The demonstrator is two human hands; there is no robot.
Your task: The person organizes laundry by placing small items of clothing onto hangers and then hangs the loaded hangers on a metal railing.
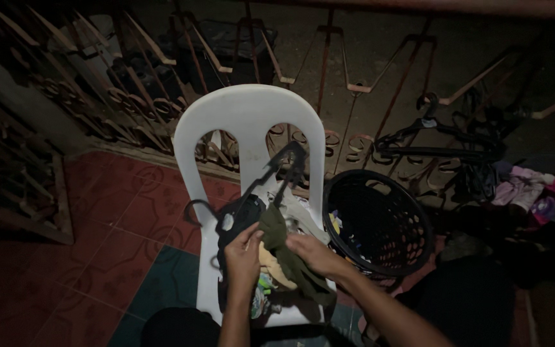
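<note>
Far left: a dark metal railing (130,90) with scrollwork and slanted bars runs along the edge of a floor of red and teal patterned tiles (130,218). Lighting is poor; detail in the corners cannot be made out.

Centre: a white plastic chair (248,122) stands with its back toward the railing. Its seat carries a heap of mixed laundry (293,215), including pale and yellow-green pieces; individual items cannot be told apart.

Left hand (243,256): positioned over the chair seat, fingers closed in a grip on the upper edge of an olive-green garment (290,257), just beside a black plastic hanger (271,177). The hanger lies tilted, its hook end low toward the left of the chair and its other end raised against the chair back. Whether the left hand also touches the hanger cannot be determined.

Right hand (315,252): close beside the left, its grip likewise clamped on the same olive-green garment, which hangs down between the two hands over the front of the seat.

Right of the chair: a round black laundry basket (380,222) with perforated walls, tipped so its opening faces the camera, touching or just beside the chair edge.

Far right: further black hangers (441,141) hang on the railing, and a pile of pink and purple clothing (531,189) lies beneath them.
</note>
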